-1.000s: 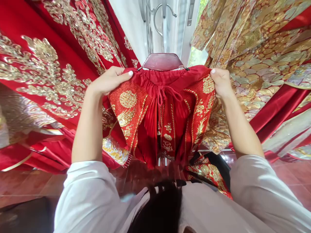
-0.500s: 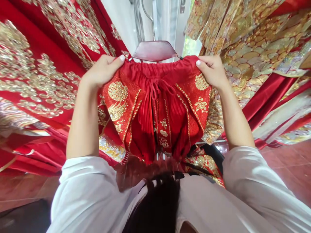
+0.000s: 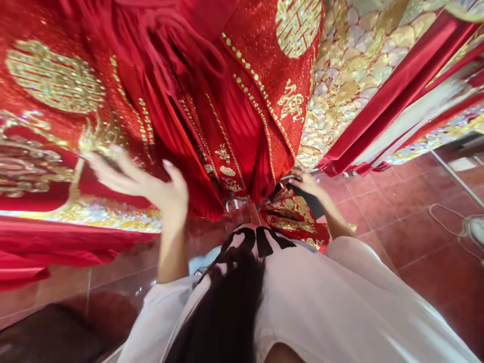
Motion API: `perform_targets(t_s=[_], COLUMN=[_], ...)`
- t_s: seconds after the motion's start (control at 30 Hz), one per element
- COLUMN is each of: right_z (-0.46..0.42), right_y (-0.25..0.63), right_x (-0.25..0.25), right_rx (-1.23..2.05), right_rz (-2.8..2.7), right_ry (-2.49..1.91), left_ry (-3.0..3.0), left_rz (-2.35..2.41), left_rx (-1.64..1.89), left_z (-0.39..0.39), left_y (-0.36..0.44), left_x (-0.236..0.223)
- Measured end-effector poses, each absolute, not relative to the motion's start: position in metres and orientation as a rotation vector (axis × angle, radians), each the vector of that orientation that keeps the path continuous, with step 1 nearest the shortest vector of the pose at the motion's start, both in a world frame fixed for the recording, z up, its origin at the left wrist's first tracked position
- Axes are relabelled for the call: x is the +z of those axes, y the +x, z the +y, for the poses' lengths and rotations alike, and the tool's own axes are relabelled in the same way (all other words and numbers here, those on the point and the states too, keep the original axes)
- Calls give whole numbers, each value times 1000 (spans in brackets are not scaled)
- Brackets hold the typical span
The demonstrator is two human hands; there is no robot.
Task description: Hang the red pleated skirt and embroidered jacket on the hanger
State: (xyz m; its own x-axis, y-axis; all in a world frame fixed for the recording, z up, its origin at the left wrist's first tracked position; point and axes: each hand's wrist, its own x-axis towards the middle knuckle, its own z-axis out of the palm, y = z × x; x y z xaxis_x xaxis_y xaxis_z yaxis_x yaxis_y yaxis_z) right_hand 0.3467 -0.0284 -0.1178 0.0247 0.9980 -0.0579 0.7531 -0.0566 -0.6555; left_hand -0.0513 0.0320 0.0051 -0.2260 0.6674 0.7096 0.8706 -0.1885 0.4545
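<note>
A red pleated skirt [image 3: 227, 101] with gold embroidery hangs in front of me and fills the upper middle of the view. My left hand [image 3: 143, 179] is raised at the left with its fingers spread, blurred by motion, in front of the skirt's left panel and holding nothing. My right hand [image 3: 306, 182] is low at the skirt's bottom hem, beside a red and gold embroidered piece of cloth [image 3: 295, 217]. Its fingers are mostly hidden behind the hem.
Red garments with gold embroidery [image 3: 45, 166] hang at the left, a gold scale-patterned robe with red bands [image 3: 363, 65] at the right. The floor is red tile [image 3: 416, 212]. A white cord and a small white object [image 3: 474, 227] lie at the far right.
Both hands have let go of the skirt's waistband and dropped. The left now hovers open by the left panel, the right is down at the hem. The view has tilted downward.
</note>
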Motion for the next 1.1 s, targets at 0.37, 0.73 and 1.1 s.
perform_targets(t_s=[0.37, 0.73, 1.1], right_z=[-54, -108, 8], right_y=[332, 257, 237], right_x=[-149, -24, 100], right_rx=[1157, 551, 904], right_rz=[-1613, -1623, -2824], right_ry=[-2005, -2024, -598], left_ry=[-3756, -3663, -3769], left_rz=[-1508, -1271, -392], left_rx=[-739, -1339, -1496], left_z=[-8, -31, -33], left_y=[127, 129, 13], left_x=[-186, -133, 46])
